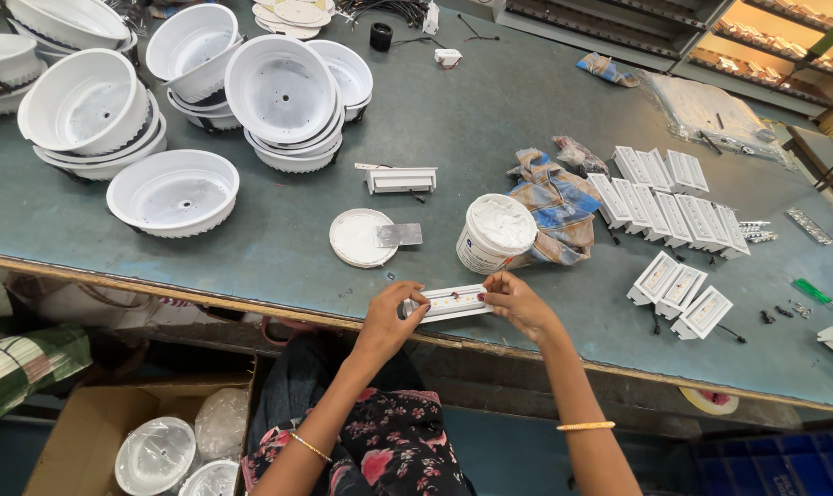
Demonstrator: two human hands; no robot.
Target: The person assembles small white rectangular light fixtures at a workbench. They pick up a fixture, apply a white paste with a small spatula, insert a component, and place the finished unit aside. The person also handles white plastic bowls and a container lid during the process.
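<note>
The left hand and the right hand are both pinched onto the two ends of a narrow white rectangular lamp housing with a strip of small yellow LED dots along its face. The left fingers grip its left end, the right fingers its right end, and the piece lies flat at the near edge of the grey-green worktop. The step in hand looks like seating or aligning the strip in its housing; pressing it home evenly along its length, without bending it, seems to be what the next move calls for.

Just beyond the housing stands a white plastic tub of white paste. Left of the tub lies its round white lid, with a small flat metal spatula resting across its right edge. Behind the tub, touching it, is a crumpled blue and brown checked cloth. Further beyond the housing sits a single white rectangular fixture with a trailing wire.

Well to the right of the housing, finished-looking white angled lamp units lie in rows, with three more nearer the worktop edge, and a green-handled screwdriver beyond them with small screws nearby. Far to the left of the housing are stacks of round white bowl-shaped downlight shells. Below the worktop edge, a cardboard box holds clear plastic-wrapped domes.
</note>
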